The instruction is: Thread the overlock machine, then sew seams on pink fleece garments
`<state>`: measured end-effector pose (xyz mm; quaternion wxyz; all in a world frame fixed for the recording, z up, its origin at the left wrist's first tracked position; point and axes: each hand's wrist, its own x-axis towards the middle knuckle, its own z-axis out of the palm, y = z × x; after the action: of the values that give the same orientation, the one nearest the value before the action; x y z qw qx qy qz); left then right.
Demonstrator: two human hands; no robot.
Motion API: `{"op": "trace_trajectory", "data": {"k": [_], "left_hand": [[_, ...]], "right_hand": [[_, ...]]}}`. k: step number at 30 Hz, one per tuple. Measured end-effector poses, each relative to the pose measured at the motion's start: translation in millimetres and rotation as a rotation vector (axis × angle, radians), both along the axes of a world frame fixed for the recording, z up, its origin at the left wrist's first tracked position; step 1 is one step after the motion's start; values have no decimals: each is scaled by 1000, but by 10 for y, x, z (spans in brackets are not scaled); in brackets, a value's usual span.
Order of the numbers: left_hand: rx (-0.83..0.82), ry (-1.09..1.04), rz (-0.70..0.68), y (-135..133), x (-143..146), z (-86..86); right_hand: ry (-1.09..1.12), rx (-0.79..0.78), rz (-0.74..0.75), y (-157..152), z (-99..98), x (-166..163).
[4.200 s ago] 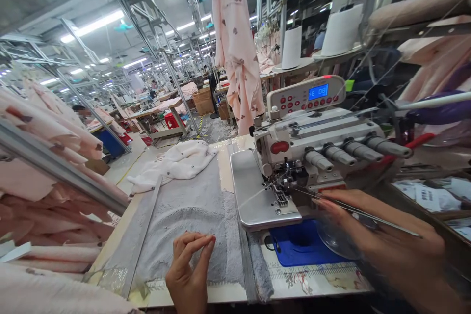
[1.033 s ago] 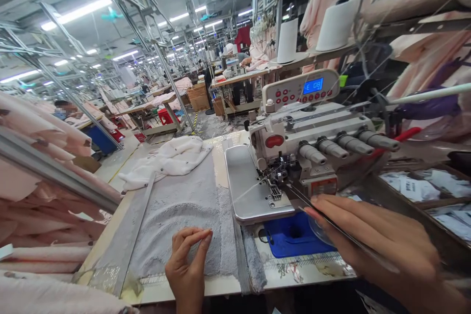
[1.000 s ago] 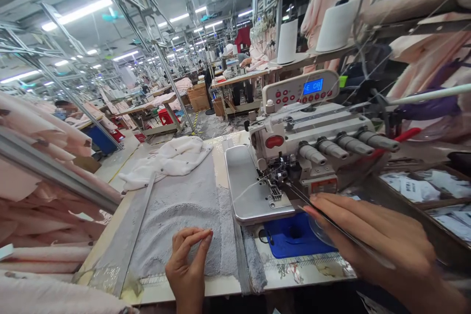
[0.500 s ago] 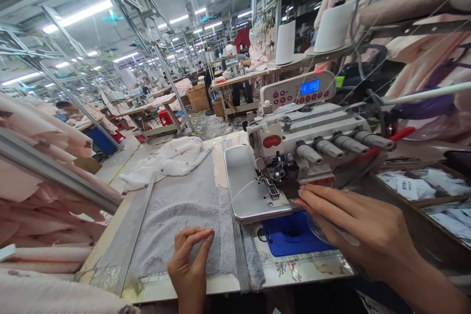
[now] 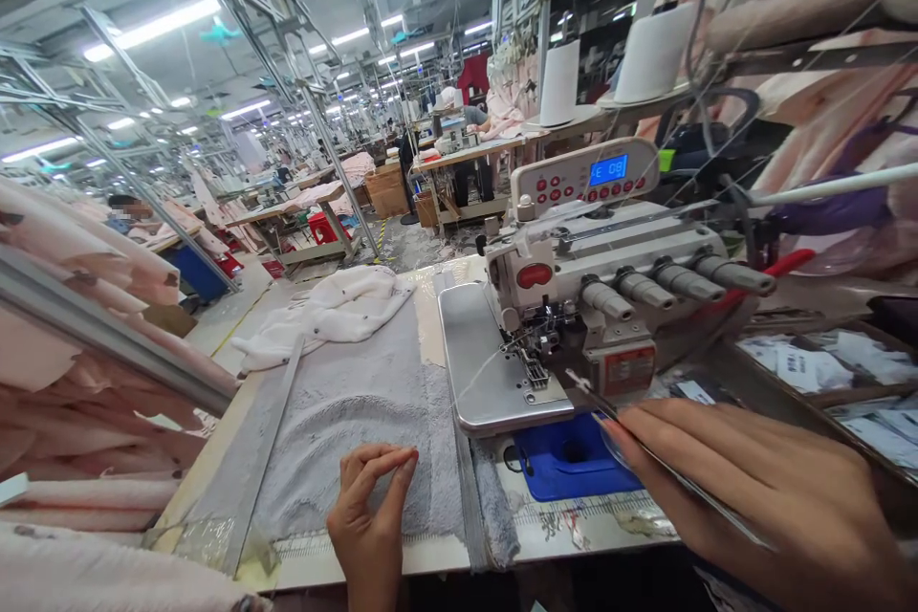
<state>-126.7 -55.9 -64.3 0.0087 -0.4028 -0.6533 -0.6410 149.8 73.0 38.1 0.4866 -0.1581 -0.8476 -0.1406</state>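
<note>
In the head view my right hand (image 5: 760, 488) grips slim metal tweezers (image 5: 707, 497), which slant up and left. A small pale scrap (image 5: 578, 382) sits at their tip, just right of the needle area of the overlock sewing machine (image 5: 535, 277). My left hand (image 5: 369, 516) is closed in a pinch, thumb against fingertips, over the grey plush fabric (image 5: 337, 411). Whatever lies in that pinch, if anything, is too small to make out. Below the machine's metal plate (image 5: 477, 354) lies a blue plastic piece (image 5: 566, 459) with a dark hole.
White fluffy fabric (image 5: 351, 306) is heaped at the table's back left. Boxes of white labels (image 5: 803, 363) stand at right. Thread cones (image 5: 559, 81) rise behind the control panel (image 5: 584, 174). Pink fabric pieces (image 5: 93, 335) hang at left.
My right hand has drawn back right and down from the machine, bringing the tweezers and the pale scrap at their tip into view. My left hand has stayed in place.
</note>
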Motion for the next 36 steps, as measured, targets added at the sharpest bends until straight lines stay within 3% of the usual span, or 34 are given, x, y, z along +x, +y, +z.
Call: {"op": "trace_trajectory", "data": {"k": [6,13,22,31,36], "left_hand": [[-2,4,-5,-9,-11,-4],[-12,-2,9,-24,-26,-16],[-16,-3,8,9,-13,-41],[-31,-5,0,14,-17,-55],[-30,-47,22,12,13,-13]], "right_hand": [[-4,-36,-21,87,-50,12],[31,41,-11,238,-119,-106],[81,65,-4,82,-35,-78],[-72,61,-28,386,-292,-78],[38,101,4,260,-187,-139]]}}
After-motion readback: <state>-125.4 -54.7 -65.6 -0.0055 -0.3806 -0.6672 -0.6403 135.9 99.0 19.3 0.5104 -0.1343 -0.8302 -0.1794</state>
